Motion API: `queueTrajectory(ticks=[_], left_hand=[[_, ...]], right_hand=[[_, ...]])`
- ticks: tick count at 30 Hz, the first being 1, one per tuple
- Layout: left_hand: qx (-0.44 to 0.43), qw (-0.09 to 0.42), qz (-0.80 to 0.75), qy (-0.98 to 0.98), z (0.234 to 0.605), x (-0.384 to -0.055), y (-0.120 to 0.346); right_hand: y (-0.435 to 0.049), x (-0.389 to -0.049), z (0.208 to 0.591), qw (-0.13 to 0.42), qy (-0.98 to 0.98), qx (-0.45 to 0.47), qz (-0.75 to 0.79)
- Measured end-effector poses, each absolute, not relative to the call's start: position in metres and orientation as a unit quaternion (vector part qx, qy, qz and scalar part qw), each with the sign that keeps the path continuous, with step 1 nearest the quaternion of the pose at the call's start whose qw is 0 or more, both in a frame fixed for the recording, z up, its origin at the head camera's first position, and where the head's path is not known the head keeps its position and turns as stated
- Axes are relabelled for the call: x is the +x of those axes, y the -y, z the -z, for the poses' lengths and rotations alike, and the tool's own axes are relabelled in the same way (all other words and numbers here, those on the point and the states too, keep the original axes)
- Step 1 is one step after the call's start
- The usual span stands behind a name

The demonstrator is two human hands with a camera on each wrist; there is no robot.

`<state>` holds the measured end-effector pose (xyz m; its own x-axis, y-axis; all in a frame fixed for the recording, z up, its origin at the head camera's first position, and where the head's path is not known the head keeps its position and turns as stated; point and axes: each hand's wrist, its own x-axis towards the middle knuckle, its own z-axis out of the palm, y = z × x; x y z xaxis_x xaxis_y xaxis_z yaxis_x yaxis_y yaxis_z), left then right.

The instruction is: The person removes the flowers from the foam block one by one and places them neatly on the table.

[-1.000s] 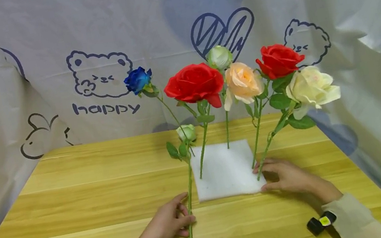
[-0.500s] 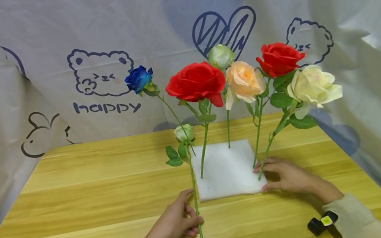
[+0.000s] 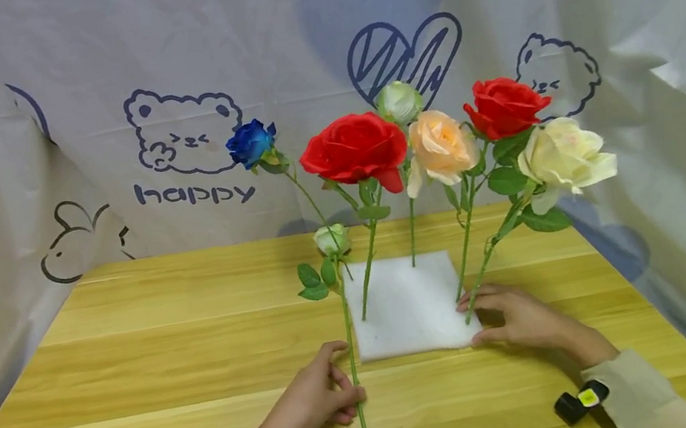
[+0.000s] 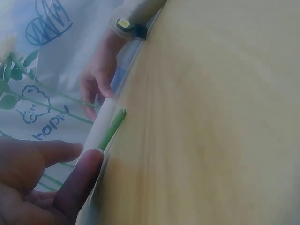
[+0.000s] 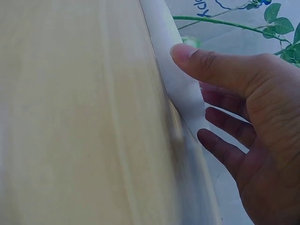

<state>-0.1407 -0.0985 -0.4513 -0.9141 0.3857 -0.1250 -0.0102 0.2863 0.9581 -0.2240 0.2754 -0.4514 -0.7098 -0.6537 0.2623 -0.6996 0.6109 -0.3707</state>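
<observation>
Low on its stem, my left hand [image 3: 312, 402] pinches a pale green rosebud [image 3: 331, 240] between thumb and fingers. The bud points away from me, beside the left edge of a white foam block [image 3: 410, 319], and the bare stem end [image 4: 113, 129] sticks out past the thumb in the left wrist view. My right hand [image 3: 521, 317] holds the block's near right corner, thumb at the front edge and fingers along the right side. Standing in the foam are a blue rose [image 3: 251, 144], two red roses [image 3: 355, 152], a peach rose [image 3: 442, 146], a cream rose [image 3: 566, 160] and another green bud [image 3: 399, 102].
The foam lies on a wooden table [image 3: 171, 361]. A white cloth [image 3: 287, 28] with drawn hearts and bears hangs behind and at both sides. The upright blooms lean outward above the block, the cream one over the right forearm's side.
My left hand has moved slightly right with the rosebud, and its stem now stands straighter beside the foam. In the last half second almost nothing has moved. The right hand stays at the block.
</observation>
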Motion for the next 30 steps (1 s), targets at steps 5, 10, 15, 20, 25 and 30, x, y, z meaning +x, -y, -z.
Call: queueTrajectory(ticks=[5, 10, 15, 20, 25, 30], left_hand=[[0.123, 0.158, -0.585, -0.786, 0.450, -0.144, 0.103], [0.135, 0.135, -0.569, -0.800, 0.446, -0.150, 0.108], [0.155, 0.109, -0.539, -0.821, 0.442, -0.157, 0.112], [0.157, 0.092, -0.534, -0.826, 0.439, -0.167, 0.113], [0.161, 0.074, -0.524, -0.833, 0.436, -0.176, 0.111], [0.172, 0.049, -0.492, -0.852, 0.437, -0.184, 0.109]], right_hand=[[-0.275, -0.224, 0.452, 0.046, 0.898, 0.375, -0.224], [-0.275, -0.225, 0.453, 0.039, 0.900, 0.369, -0.229], [-0.274, -0.225, 0.452, 0.034, 0.900, 0.364, -0.236], [-0.274, -0.225, 0.453, 0.032, 0.902, 0.359, -0.240], [-0.275, -0.225, 0.454, 0.029, 0.902, 0.357, -0.240], [-0.275, -0.225, 0.454, 0.032, 0.901, 0.360, -0.239]])
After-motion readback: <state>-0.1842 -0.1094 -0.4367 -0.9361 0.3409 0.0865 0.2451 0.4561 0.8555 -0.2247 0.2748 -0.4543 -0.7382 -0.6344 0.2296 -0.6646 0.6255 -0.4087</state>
